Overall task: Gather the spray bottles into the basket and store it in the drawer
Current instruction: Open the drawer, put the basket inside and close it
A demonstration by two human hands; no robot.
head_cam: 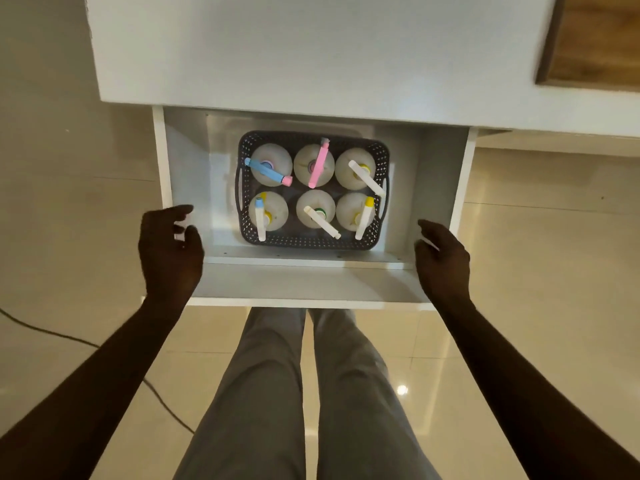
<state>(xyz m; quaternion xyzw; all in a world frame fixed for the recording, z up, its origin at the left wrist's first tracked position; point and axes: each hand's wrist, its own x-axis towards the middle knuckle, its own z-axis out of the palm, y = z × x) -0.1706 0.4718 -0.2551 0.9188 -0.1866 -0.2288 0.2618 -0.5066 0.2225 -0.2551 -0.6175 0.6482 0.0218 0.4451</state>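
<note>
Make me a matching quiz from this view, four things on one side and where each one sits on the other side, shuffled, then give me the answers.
Column one:
1. Bottle with the pink sprayer
2. Bottle with the blue sprayer
3. Left hand
4. Right hand

Column two:
A. At the drawer's front right corner
B. Back row of the basket, middle
C. At the drawer's front left corner
D. Back row of the basket, left end

Pairs: 1-B, 2-D, 3-C, 4-A
</note>
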